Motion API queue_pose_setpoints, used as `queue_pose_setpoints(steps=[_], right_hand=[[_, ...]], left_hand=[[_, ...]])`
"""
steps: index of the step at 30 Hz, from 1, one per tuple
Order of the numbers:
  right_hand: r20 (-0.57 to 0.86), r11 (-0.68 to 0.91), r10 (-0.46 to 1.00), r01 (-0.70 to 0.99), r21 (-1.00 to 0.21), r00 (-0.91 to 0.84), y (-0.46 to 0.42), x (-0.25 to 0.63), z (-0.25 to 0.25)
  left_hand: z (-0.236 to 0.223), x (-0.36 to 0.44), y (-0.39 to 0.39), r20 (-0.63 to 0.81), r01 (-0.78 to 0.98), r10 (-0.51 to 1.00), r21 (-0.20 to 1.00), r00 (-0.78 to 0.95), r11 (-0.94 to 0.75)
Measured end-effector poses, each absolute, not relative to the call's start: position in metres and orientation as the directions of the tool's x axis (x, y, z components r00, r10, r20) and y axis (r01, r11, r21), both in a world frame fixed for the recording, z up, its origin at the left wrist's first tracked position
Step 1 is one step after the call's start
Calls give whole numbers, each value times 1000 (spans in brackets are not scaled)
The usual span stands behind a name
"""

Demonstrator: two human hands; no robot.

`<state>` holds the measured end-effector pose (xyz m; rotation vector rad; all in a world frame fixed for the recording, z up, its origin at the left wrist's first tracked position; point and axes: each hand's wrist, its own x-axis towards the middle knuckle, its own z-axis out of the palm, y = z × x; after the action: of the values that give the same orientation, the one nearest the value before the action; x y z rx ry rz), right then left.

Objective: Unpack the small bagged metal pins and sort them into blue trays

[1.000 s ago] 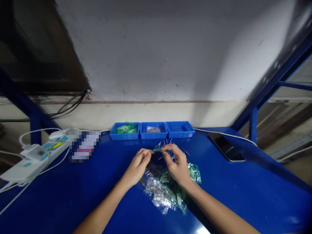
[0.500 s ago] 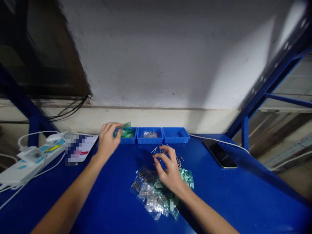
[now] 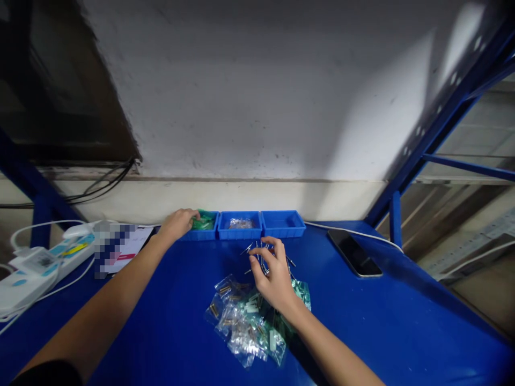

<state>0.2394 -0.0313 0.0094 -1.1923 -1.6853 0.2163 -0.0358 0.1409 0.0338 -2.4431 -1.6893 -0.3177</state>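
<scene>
My left hand [image 3: 179, 223] reaches to the left blue bin [image 3: 203, 235], its fingers closed at the edge of a small green plastic bag [image 3: 206, 213]. More green bags lie in that bin. My right hand [image 3: 274, 271] hovers over a scatter of thin metal pins [image 3: 263, 260], fingers curved and thumb apart, with nothing visible between them. Nearer me is a pile of clear bags [image 3: 245, 335] with brass-coloured pieces inside. Green bags with pale pieces [image 3: 301, 292] lie against the pile, partly hidden by my right wrist.
The middle blue bin [image 3: 240, 234] holds clear bags; the right blue bin [image 3: 284, 231] stands beside it. A dark phone [image 3: 354, 253] lies at right near a white cable. At left are a white power strip [image 3: 40, 273] and a lit phone screen [image 3: 126, 249]. The wall rises behind.
My left hand has lowered toward the left bin, bringing the green bag down with it. My right hand stays over the pins, its fingers little changed. The view has shifted slightly.
</scene>
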Motion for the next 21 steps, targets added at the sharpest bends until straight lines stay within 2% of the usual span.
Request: queue_pose_setpoints(steps=[10,15,18,20,21], right_hand=[[581,450,814,623,-640,9,-27,242,10],[564,444,825,652,-614,-31,-27,244,12],[515,438,851,676,-592,-100,-25,245,13],[474,429,870,684,-590,-137,-24,246,13],[454,422,879,685,-593,-149,-23,247,13]], left_hand=[[49,-30,172,82,942,939,-53,335,-331],[53,-18,167,13,959,963,-89,270,-268],[49,-7,139,145,969,960,-86,241,-231],[42,0,110,371,961,894,13,251,-276],[37,2,94,410,932,866,92,285,-350]])
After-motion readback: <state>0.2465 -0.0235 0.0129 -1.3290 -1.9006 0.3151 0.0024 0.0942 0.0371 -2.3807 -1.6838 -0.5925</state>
